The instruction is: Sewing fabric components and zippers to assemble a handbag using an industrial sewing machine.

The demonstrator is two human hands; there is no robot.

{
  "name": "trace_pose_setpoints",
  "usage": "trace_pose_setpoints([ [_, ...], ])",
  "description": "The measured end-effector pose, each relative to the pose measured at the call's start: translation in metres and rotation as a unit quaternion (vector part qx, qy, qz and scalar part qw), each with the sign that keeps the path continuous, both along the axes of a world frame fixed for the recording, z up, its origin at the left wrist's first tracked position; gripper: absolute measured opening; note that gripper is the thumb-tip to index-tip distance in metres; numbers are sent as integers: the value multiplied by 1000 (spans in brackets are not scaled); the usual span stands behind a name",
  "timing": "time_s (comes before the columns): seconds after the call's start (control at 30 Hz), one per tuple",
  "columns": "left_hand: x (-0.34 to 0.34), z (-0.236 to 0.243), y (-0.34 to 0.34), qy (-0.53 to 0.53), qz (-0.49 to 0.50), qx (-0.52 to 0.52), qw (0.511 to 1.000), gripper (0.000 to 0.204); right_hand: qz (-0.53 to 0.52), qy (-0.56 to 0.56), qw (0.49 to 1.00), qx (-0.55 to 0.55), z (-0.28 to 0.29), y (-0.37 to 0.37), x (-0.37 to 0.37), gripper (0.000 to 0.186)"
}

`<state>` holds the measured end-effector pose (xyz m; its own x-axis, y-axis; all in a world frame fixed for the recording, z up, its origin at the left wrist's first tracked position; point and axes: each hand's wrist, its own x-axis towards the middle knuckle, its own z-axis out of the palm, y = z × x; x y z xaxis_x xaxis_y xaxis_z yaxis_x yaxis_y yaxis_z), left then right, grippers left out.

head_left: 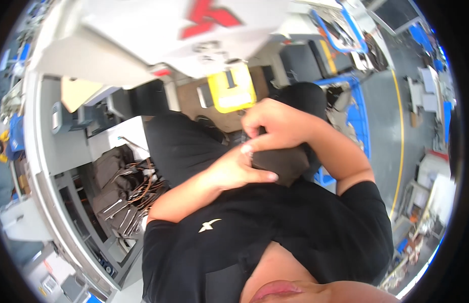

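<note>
In front of my stomach, over my lap, is a smooth dark brown piece [280, 162] with a flat face and angled edges; its kind I cannot make out. My left hand [234, 169] grips its left side, thumb laid across the front and the other fingers largely hidden. Just above, my right hand [277, 123] is closed with bent fingers, its fingertips meeting my left hand at the piece's upper left corner. Whatever those fingertips pinch is too small to tell.
A heap of dark brown pieces with cords and metal strips [126, 197] lies to my left. Ahead stands a white machine housing [143, 30], with a yellow part [232, 91] below it. Blue-framed bins [363, 126] stand at the right, beside a yellow floor line [401, 126].
</note>
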<state>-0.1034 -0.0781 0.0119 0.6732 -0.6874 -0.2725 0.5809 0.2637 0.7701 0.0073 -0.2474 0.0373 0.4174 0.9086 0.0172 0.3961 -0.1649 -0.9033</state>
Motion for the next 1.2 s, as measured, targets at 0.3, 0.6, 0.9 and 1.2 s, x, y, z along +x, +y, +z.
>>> trace_pose_setpoints([
  [0.3, 1, -5, -3, -3, -42, 14, 999, 50, -34, -21, 998, -48, 21, 3, 0, 34],
  [0.6, -3, -8, -5, -30, 9, 31, 999, 48, -66, -90, 993, -36, 29, 7, -5, 32],
  [0.9, 12, 0, 30, -244, 1, 226, 943, 28, -95, -73, 992, -44, 33, -8, -3, 37],
  [1.2, 20, 23, 47, -501, 93, 257, 821, 20, 76, 68, 991, -85, 31, -1, -15, 44],
])
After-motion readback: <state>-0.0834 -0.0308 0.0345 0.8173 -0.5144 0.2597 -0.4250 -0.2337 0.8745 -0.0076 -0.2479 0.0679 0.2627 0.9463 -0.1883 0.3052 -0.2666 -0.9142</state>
